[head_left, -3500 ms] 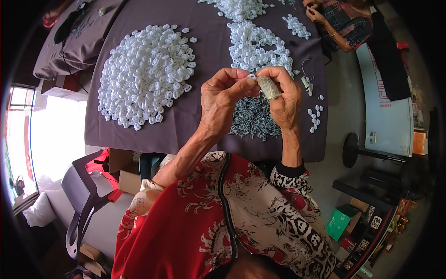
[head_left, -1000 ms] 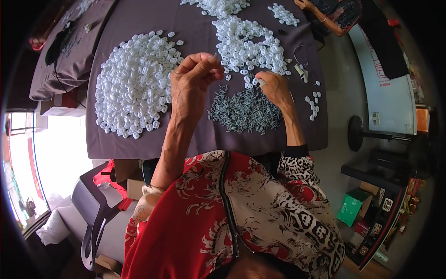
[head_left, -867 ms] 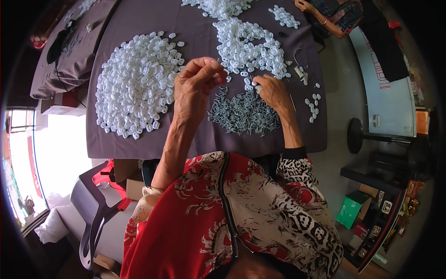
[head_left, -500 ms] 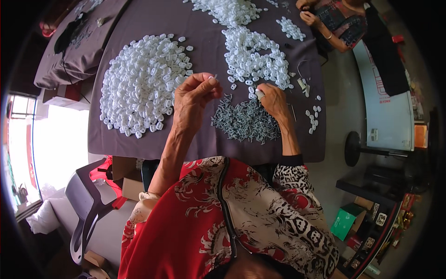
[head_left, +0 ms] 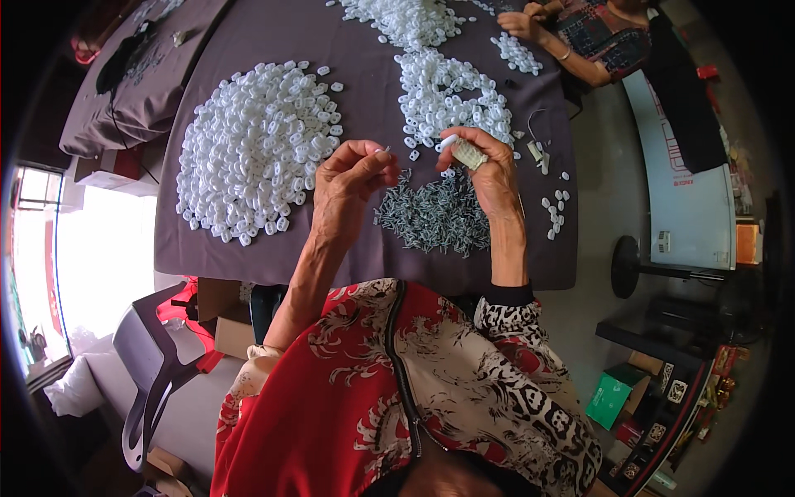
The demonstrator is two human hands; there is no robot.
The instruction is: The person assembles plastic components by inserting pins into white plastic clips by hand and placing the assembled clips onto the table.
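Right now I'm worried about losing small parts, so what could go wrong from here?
The white piece pinched in the right hand could slip and vanish among the lookalikes in the white heap just beyond it. The tiny thin piece in the left hand might drop and be lost in the gray heap close by. Loose white pieces near the right edge of the table could be brushed off.

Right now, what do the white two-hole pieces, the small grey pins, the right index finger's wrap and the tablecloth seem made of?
White two-hole pieces: probably moulded plastic, slightly glossy; uniform, rounded shapes.
Small grey pins: likely metal, dull grey with pale glints.
Finger wrap on the right hand: cloth or tape, unclear which; matte, wrinkled.
Tablecloth: apparently fabric, mostly matte; soft folds.
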